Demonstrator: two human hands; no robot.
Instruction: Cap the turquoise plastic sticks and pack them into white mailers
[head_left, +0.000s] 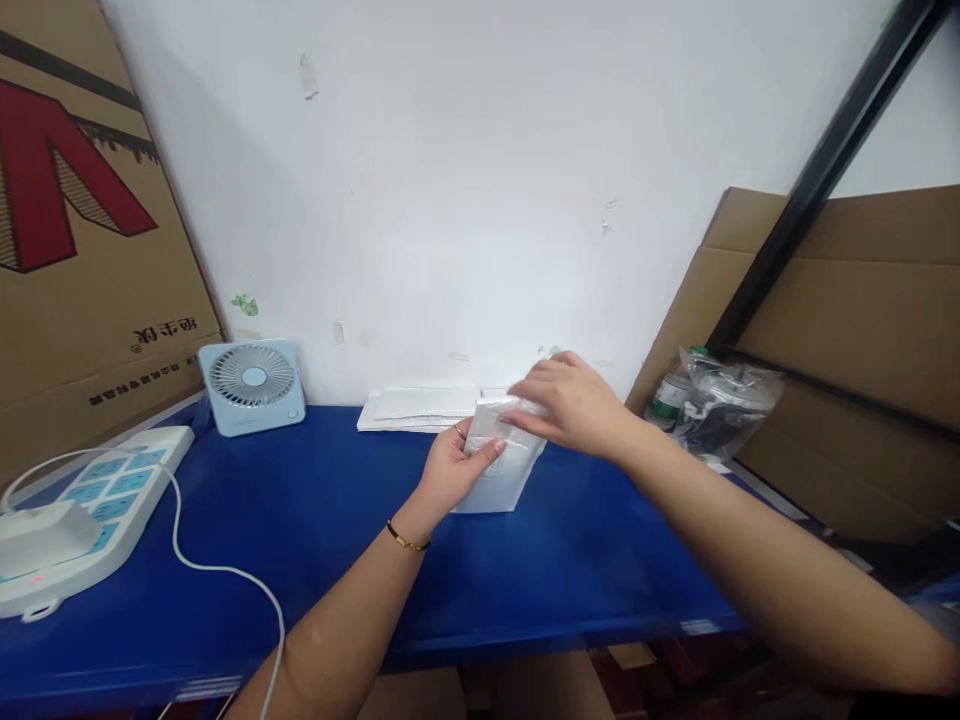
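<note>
A white, slightly shiny flat packet (495, 480) stands tilted above the blue table in front of me. My left hand (459, 468) grips its left side, thumb across the front face. At the packet's upper edge, my right hand (566, 408) pinches the top with thumb and fingers; its fingertips are a little blurred. What the packet contains, if anything, cannot be seen. Behind it, against the wall, lies a low stack of similar white packets (420, 405), partly hidden by the packet and my hands.
A light blue fan (253, 385) stands at the back left. A white power strip (146, 500) with a plugged-in adapter lies at the left, its cable (225, 570) trailing over the blue table (337, 540). At the right are a bottle (666, 398) and a clear plastic bag (724, 405).
</note>
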